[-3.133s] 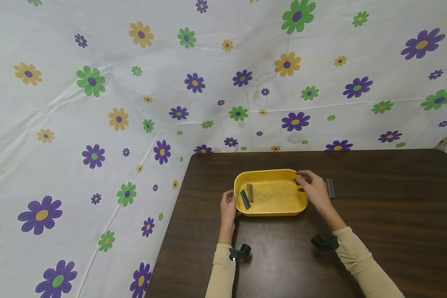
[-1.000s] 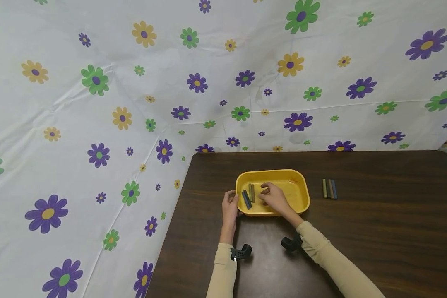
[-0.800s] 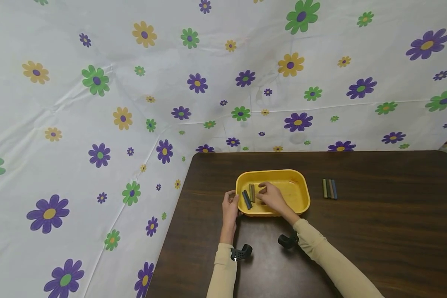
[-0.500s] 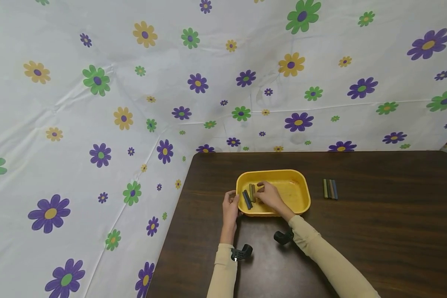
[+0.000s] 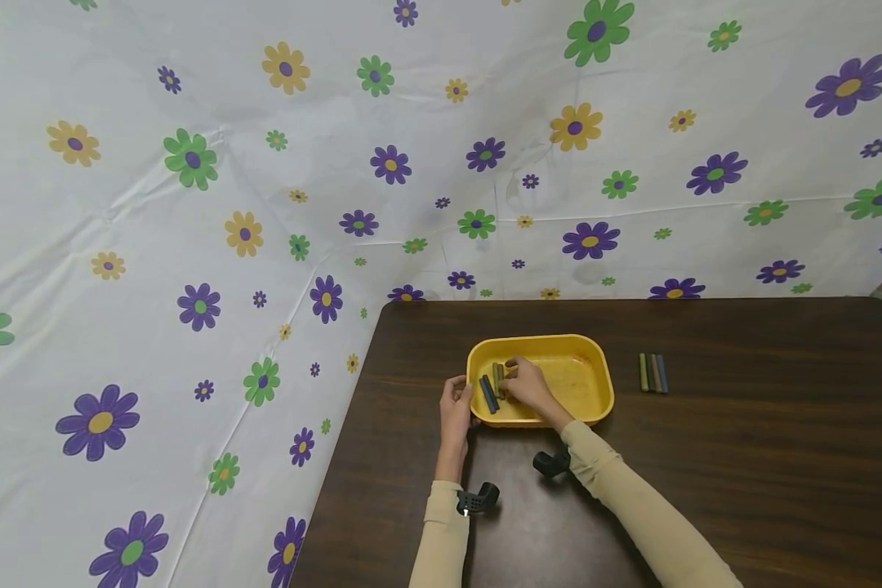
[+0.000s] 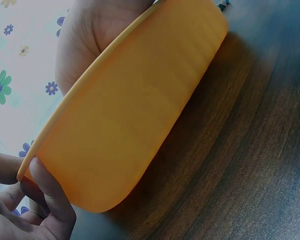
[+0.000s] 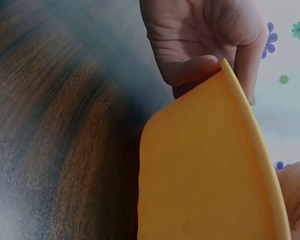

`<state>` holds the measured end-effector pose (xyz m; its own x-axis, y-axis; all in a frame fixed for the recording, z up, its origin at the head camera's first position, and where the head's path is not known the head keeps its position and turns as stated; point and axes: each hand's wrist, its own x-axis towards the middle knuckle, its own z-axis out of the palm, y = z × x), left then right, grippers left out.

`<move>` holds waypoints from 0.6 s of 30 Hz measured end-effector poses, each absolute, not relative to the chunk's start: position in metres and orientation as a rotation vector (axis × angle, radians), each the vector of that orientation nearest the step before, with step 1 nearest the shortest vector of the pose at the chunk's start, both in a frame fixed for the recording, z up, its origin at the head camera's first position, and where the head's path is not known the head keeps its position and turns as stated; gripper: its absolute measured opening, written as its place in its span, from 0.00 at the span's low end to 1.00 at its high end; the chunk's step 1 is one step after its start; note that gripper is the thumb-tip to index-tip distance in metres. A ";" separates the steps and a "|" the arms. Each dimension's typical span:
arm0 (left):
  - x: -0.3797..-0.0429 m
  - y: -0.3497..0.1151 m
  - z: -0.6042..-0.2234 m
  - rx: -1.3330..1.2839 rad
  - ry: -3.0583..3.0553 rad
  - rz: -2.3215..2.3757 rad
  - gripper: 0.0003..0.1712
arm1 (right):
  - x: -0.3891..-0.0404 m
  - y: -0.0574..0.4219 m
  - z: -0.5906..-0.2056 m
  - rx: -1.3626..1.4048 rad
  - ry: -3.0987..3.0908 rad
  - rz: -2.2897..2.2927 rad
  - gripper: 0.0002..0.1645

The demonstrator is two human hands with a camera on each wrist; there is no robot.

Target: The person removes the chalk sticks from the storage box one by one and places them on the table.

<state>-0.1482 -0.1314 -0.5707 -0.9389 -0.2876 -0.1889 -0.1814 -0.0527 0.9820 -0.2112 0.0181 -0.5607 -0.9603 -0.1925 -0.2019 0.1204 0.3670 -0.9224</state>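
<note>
A yellow plastic tray stands on the table. At its left end my left hand grips the rim, the thumb and fingers on either side of the wall in the left wrist view. Several short coloured sticks, like chalk or crayons, lie in the tray's left part: dark blue sticks and, beside them, an olive stick and a brownish one. My right hand is inside the tray, thumb and forefinger at the brownish stick; whether they pinch it is hidden. Both wrist views show mostly the tray's outer wall.
On the dark wooden table, right of the tray, several similar sticks lie side by side in a row. A white flowered sheet hangs behind and to the left of the table.
My right hand has come from the tray's right end to the sticks at its left, creeping further left over the last second. My left hand keeps its hold on the rim.
</note>
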 end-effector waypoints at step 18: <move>-0.146 -0.131 -0.570 0.478 -2.112 -2.163 0.18 | -0.213 0.007 -0.564 -0.119 2.345 -1.590 0.29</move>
